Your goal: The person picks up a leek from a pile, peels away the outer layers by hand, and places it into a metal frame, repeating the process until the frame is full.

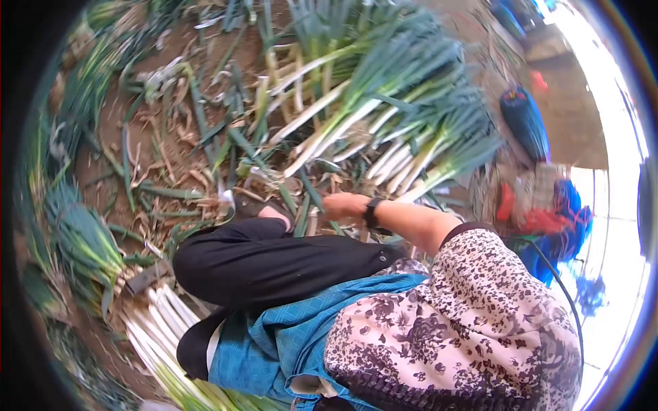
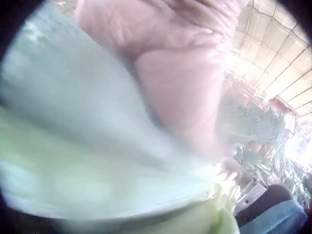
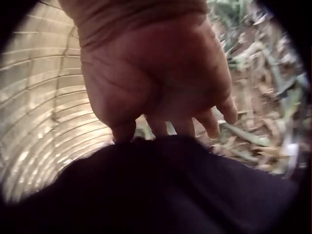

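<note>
My right hand (image 1: 345, 206), with a dark band at the wrist, reaches past the black-trousered knee in the head view. Seen in the right wrist view, that hand (image 3: 158, 78) holds nothing visible, its fingers pointing down and spread behind dark cloth (image 3: 165, 185). In the left wrist view, blurred, my left hand (image 2: 180, 73) lies against a thick pale-green leek (image 2: 87, 165), thumb side on it and other fingers hidden. The head view does not show the left hand. White leek stalks (image 1: 161, 322) lie at lower left there, beside a grey metal piece (image 1: 146, 277).
A large pile of leeks (image 1: 411, 103) lies beyond my right hand. Loose leaves and dry scraps cover the soil (image 1: 164, 151). Another leek bundle (image 1: 82, 233) is at left. Blue bundles (image 1: 524, 123) and red netting (image 1: 545, 220) stand at right.
</note>
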Demonstrator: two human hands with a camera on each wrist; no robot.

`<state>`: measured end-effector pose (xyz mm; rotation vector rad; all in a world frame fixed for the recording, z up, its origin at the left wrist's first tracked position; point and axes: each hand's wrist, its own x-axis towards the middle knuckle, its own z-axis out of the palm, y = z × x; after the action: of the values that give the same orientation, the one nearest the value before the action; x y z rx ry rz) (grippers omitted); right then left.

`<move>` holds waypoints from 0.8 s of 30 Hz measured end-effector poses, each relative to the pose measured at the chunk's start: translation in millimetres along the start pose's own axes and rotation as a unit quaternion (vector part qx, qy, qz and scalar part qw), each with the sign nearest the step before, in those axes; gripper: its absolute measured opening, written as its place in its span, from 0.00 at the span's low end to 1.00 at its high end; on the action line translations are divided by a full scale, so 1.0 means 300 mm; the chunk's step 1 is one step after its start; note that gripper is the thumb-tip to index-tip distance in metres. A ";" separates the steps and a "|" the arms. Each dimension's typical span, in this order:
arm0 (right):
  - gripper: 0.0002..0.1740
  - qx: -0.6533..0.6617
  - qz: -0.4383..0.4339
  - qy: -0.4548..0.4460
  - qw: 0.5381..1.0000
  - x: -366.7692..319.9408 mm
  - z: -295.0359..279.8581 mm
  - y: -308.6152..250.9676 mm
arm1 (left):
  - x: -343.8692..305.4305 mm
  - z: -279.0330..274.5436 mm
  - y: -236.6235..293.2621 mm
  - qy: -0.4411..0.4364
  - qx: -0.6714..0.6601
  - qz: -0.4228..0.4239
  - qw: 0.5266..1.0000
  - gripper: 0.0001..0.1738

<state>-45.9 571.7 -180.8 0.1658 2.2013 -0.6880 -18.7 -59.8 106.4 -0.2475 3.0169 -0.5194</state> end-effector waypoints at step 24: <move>0.27 0.384 0.587 0.353 0.619 0.039 0.522 1.043 | 0.267 -0.334 0.915 -0.135 -0.175 0.118 0.968 0.20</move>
<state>155.2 751.8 -403.9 2.4074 1.6136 -0.7295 -147.5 214.5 104.7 0.0266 2.7940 0.0662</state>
